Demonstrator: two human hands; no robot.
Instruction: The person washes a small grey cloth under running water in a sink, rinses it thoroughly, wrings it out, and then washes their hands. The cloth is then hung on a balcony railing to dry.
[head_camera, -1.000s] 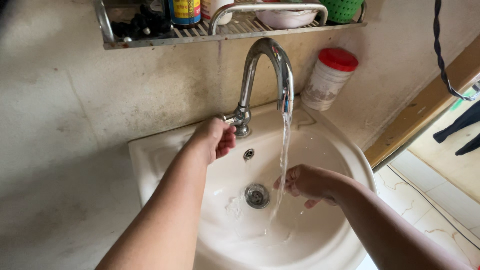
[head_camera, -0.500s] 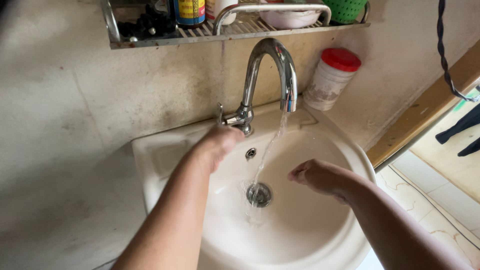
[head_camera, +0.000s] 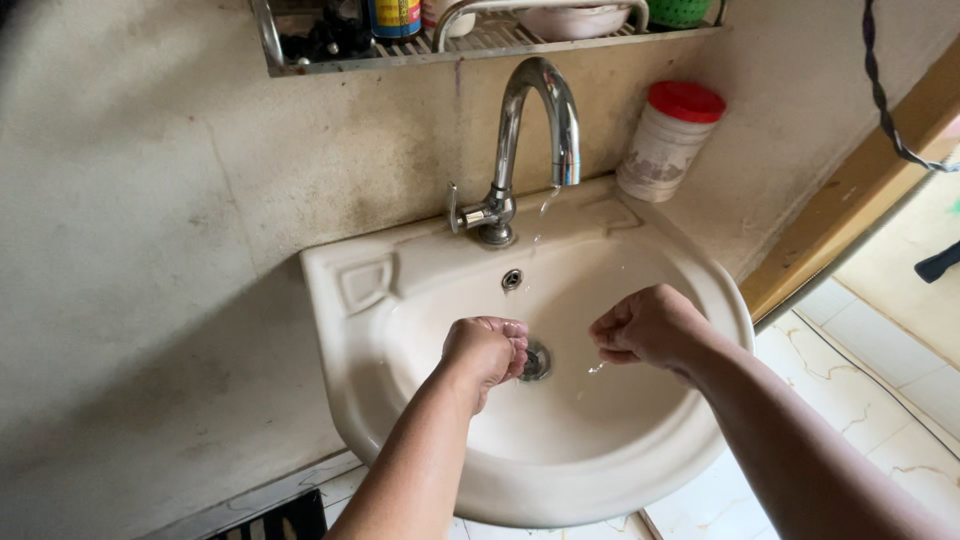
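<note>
The left hand (head_camera: 487, 349) and right hand (head_camera: 645, 327), both loosely curled and holding nothing, hang apart over the white basin (head_camera: 560, 470), either side of the drain (head_camera: 537, 362). Behind them the chrome tap (head_camera: 535, 120) dribbles; wet hands shaken here would likely spatter the tiled floor (head_camera: 880, 400).

The left hand (head_camera: 485, 350) has left the chrome tap lever (head_camera: 468, 213) and now hangs fisted over the white basin (head_camera: 400, 290) beside the right hand (head_camera: 645, 325); the stream has dwindled to drips.
</note>
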